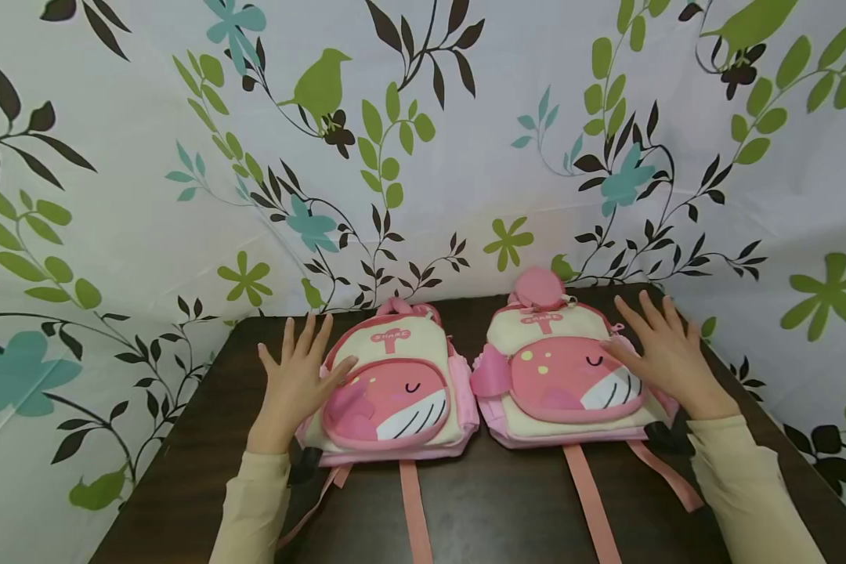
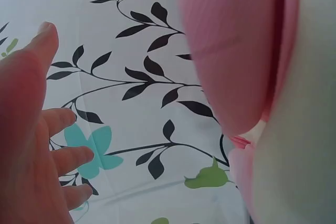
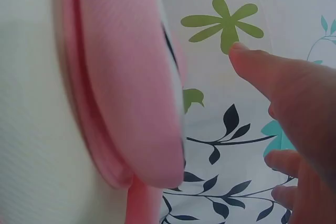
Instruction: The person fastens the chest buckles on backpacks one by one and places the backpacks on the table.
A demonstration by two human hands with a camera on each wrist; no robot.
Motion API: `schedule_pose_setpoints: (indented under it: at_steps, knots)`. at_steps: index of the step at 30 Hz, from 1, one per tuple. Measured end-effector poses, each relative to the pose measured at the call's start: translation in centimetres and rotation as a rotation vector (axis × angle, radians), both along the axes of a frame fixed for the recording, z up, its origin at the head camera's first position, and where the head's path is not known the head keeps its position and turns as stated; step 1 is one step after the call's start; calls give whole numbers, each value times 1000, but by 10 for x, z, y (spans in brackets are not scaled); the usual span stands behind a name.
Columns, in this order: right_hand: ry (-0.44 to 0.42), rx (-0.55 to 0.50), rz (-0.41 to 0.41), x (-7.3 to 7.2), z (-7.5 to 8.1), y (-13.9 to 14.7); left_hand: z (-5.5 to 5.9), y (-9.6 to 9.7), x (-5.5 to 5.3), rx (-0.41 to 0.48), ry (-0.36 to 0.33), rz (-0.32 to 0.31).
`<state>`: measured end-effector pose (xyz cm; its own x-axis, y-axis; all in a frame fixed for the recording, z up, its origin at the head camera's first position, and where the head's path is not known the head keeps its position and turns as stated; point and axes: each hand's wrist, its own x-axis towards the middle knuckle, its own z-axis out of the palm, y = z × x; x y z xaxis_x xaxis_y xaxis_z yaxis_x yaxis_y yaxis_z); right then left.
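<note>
Two pink and cream backpacks with whale-face front pockets lie side by side on a dark table. My left hand (image 1: 296, 388) is spread over the outer edge of the left backpack (image 1: 388, 392), fingers straight and holding nothing. Over the right side of the right backpack (image 1: 571, 384), my right hand (image 1: 666, 356) is likewise spread, its thumb overlapping the whale pocket in the head view. A round pink pouch (image 1: 539, 288) sits at the top of the right backpack. In both wrist views the pink pocket (image 2: 231, 51) bulges beside the hand, apart from the fingers.
The dark wooden table (image 1: 204, 439) meets a patterned cloth backdrop (image 1: 451, 188) with leaves and birds behind it. Pink straps (image 1: 414, 509) trail from the backpacks toward the near side. Black buckles (image 1: 305, 464) lie by their lower corners.
</note>
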<state>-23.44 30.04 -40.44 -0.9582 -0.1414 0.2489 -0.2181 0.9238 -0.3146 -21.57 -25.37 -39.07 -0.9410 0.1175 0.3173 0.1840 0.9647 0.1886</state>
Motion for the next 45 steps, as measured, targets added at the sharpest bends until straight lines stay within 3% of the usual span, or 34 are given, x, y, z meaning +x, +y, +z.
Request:
schedule_pose_setpoints:
  at_steps: [8, 16, 20, 24, 28, 32, 38, 45]
  knots:
    - [-8, -27, 41, 2, 0, -2, 4, 15, -3, -16, 7, -49]
    - [-83, -135, 132, -5, 5, -26, -8, 43, 15, -47, -11, -169]
    - [-121, -225, 191, -10, 12, -46, -16, 59, 29, -64, -37, -259]
    - [-88, -295, 251, -18, 19, -74, -20, 73, 39, -81, -37, -338]
    - [-43, -367, 301, -25, 27, -108, -22, 83, 46, -83, -61, -380]
    - [-74, -465, 317, -31, 31, -141, -27, 90, 49, -99, -87, -400]
    - [-195, -564, 302, -43, 19, -183, -42, 96, 55, -153, -119, -452]
    - [-304, -554, 313, -54, -9, -217, -55, 97, 58, -198, -95, -529]
